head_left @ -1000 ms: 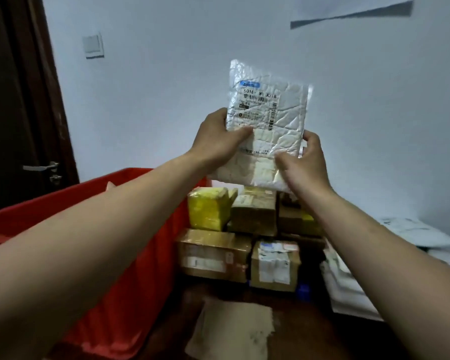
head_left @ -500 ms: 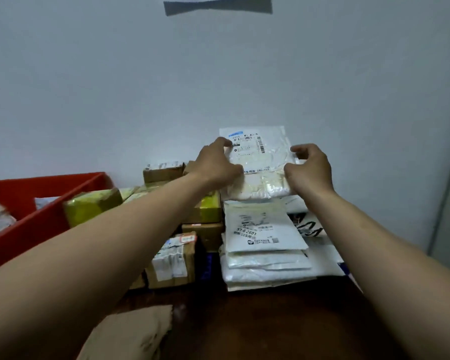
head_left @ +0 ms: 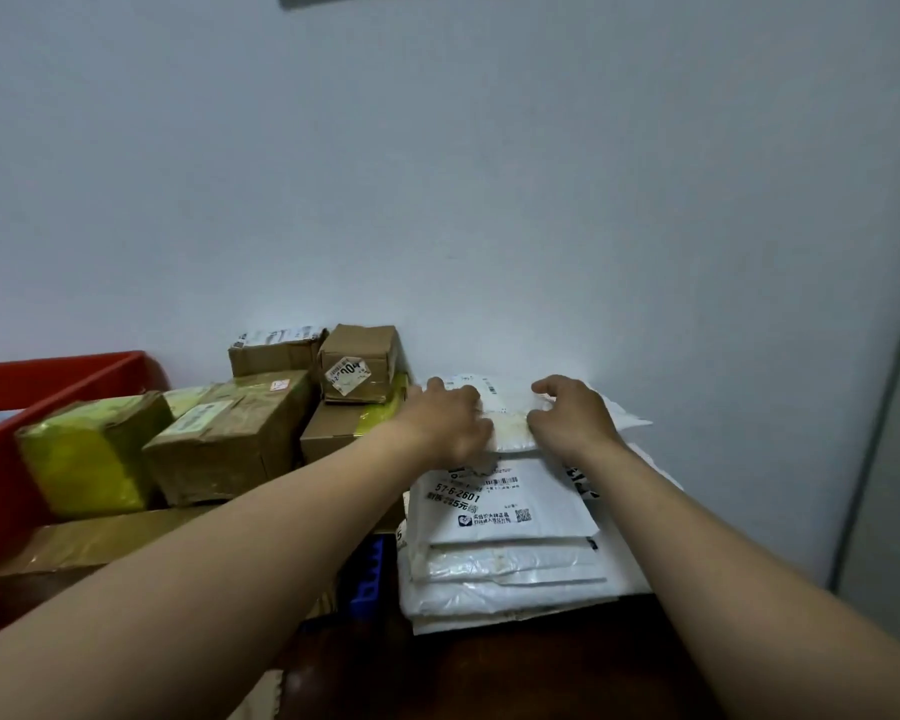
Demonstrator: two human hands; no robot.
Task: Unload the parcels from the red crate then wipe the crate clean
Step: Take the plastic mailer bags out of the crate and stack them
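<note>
Left hand (head_left: 448, 418) and right hand (head_left: 572, 415), fingers curled, grip parcel (head_left: 510, 431) at centre, atop mailer stack (head_left: 505, 558). Label (head_left: 491, 389) mostly covered; crate (head_left: 48, 379) cut off left.

The crate (head_left: 1, 459) is smooth red plastic. The boxes (head_left: 230, 439) are brown cardboard under glossy clear tape with matt paper labels (head_left: 346, 375). One parcel (head_left: 89, 459) is wrapped in shiny yellow tape. The mailers (head_left: 505, 517) are wrinkled white plastic film, and the top mailer (head_left: 510, 436) is pale and faintly glossy. The table (head_left: 541, 667) is dark wood with a dull sheen.
</note>
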